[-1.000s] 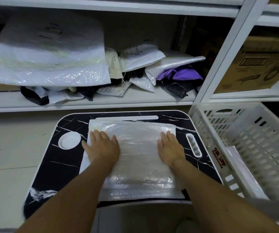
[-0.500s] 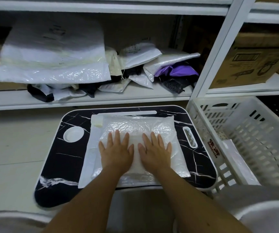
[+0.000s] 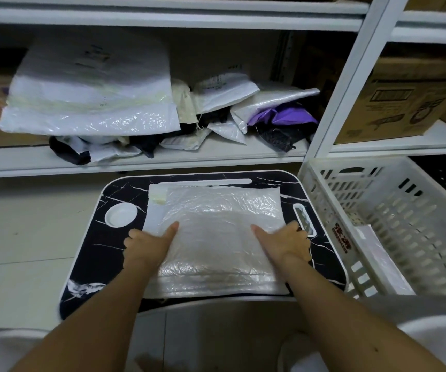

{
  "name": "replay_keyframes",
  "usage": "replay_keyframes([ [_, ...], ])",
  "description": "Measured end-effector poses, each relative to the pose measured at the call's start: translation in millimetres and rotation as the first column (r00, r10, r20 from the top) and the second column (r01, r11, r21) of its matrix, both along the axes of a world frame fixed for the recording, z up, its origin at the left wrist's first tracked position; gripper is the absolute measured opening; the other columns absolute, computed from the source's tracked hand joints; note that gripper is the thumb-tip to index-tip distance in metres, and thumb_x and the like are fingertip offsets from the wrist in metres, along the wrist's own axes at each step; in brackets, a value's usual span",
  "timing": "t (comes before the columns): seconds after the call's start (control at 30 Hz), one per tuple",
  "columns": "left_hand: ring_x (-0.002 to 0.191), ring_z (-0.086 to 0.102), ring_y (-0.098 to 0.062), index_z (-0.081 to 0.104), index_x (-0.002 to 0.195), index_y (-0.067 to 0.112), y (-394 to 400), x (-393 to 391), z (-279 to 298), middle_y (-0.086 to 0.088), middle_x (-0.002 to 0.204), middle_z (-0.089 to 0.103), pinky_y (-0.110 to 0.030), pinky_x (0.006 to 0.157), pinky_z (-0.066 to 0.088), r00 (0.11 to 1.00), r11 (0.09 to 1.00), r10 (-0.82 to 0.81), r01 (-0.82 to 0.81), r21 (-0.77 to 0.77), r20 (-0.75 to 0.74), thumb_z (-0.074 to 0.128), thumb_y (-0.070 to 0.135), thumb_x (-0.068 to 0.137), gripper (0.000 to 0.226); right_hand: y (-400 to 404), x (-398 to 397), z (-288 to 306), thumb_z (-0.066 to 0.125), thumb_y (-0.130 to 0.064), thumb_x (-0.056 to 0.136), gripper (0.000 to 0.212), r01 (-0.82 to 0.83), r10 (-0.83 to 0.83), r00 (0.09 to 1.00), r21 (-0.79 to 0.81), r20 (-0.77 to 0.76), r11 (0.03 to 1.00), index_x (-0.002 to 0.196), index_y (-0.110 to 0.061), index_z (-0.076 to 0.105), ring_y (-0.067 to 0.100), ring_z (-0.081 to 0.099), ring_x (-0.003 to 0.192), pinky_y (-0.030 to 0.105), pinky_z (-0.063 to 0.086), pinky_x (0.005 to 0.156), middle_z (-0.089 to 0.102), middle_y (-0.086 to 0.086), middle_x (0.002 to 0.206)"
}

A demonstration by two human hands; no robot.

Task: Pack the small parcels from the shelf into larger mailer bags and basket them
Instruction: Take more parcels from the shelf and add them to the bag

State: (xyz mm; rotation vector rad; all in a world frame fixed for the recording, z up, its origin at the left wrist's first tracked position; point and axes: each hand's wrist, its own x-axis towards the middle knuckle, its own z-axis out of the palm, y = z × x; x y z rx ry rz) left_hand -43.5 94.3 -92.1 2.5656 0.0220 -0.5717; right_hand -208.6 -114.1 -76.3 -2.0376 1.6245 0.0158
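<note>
Crinkled plastic of the mailer [image 3: 216, 237] is gripped at both side edges, thumbs on top, by the left hand [image 3: 146, 244] and right hand [image 3: 286, 242]. It is laid on a black marbled tray [image 3: 87, 253]. Parcels [image 3: 216, 116] are heaped on the far shelf [image 3: 136, 163]; a white basket [image 3: 393, 221] is seen at right.

Translucent crinkled mailer bag [image 3: 216, 237] flat on tray, white slatted basket [image 3: 393, 210] beside

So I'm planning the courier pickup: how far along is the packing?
Done: one flat packet lies in the basket. In hand: left hand and right hand grip the mailer bag by its sides on the tray. Left: many parcels on the shelf.
</note>
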Motion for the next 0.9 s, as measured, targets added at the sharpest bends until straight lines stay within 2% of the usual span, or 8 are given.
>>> replay_keyframes([
  [0.13,0.114,0.053,-0.038,0.029,0.134,-0.005,-3.6,1.9,0.9,-0.021,0.126,0.050,-0.043,0.092,0.044,0.988,0.978,0.090,-0.111,-0.178,-0.124,0.066,0.076,0.064,0.113,-9.9,0.3,4.8,0.069,-0.076,0.064,0.120,0.067,-0.101,0.990,0.299,0.101,0.952,0.149,-0.006,0.021,0.038,0.048,0.125,0.044,0.045,0.093,0.041,0.016,0.144],
  [0.37,0.100,0.063,-0.034,0.053,0.127,-0.001,5.7,4.4,-1.2,-0.015,0.114,0.064,-0.045,0.094,0.051,0.956,0.932,0.064,-0.160,-0.327,-0.285,0.069,0.085,0.022,0.137,-11.1,0.1,5.0,0.081,-0.073,0.033,0.137,0.010,-0.187,0.949,0.564,0.256,0.826,0.144,-0.004,0.038,0.037,0.050,0.126,0.045,0.040,0.105,0.050,0.016,0.141],
  [0.53,0.093,0.064,-0.033,0.054,0.125,0.001,17.5,-3.0,-4.1,-0.014,0.108,0.065,-0.046,0.090,0.052,0.954,0.937,0.070,-0.163,-0.308,-0.292,0.069,0.087,0.017,0.139,-2.0,-14.2,24.7,0.079,-0.026,0.080,0.036,-0.039,-0.213,0.935,0.677,0.285,0.734,0.106,-0.005,0.063,0.028,0.062,0.100,0.034,0.043,0.095,0.066,0.008,0.108],
  [0.67,0.093,0.063,-0.032,0.055,0.123,0.001,22.8,-9.5,6.3,-0.014,0.107,0.065,-0.045,0.090,0.052,0.968,0.939,0.075,-0.149,-0.310,-0.240,0.073,0.081,0.041,0.117,4.3,-18.4,31.4,0.083,-0.016,0.074,0.037,-0.049,-0.213,0.930,0.674,0.300,0.737,0.102,0.000,0.065,0.027,0.065,0.083,0.033,0.049,0.077,0.069,0.014,0.103],
  [0.73,0.095,0.062,-0.033,0.053,0.125,0.000,22.7,-10.5,14.3,-0.014,0.110,0.065,-0.045,0.090,0.052,0.972,0.933,0.089,-0.157,-0.324,-0.215,0.073,0.079,0.047,0.113,5.5,-17.2,37.1,0.084,-0.019,0.073,0.062,-0.024,-0.253,0.910,0.650,0.329,0.759,0.123,0.002,0.055,0.031,0.065,0.097,0.037,0.051,0.084,0.066,0.017,0.113],
  [0.8,0.097,0.062,-0.034,0.052,0.127,0.000,17.1,-13.6,27.8,-0.015,0.112,0.064,-0.044,0.091,0.051,0.979,0.924,0.094,-0.153,-0.351,-0.180,0.072,0.080,0.048,0.114,2.7,-16.7,49.9,0.075,-0.030,0.084,0.080,-0.016,-0.299,0.879,0.650,0.371,0.760,0.145,0.000,0.033,0.036,0.044,0.132,0.044,0.033,0.112,0.044,0.020,0.145],
  [0.83,0.099,0.061,-0.034,0.050,0.128,-0.001,13.7,-14.2,32.6,-0.016,0.114,0.063,-0.042,0.091,0.050,0.983,0.920,0.087,-0.141,-0.365,-0.160,0.071,0.078,0.053,0.112,-0.3,-14.7,57.1,0.067,-0.034,0.091,0.078,-0.016,-0.329,0.856,0.658,0.398,0.753,0.148,0.000,0.026,0.035,0.033,0.140,0.042,0.024,0.117,0.033,0.020,0.153],
  [0.9,0.104,0.059,-0.036,0.046,0.131,-0.004,0.4,-20.6,50.0,-0.018,0.120,0.060,-0.037,0.088,0.047,0.989,0.919,0.086,-0.125,-0.375,-0.119,0.070,0.073,0.063,0.105,-16.1,-15.3,72.1,0.065,-0.030,0.092,0.066,-0.031,-0.359,0.811,0.645,0.463,0.764,0.143,0.000,0.036,0.034,0.037,0.137,0.042,0.029,0.115,0.039,0.019,0.149],
])
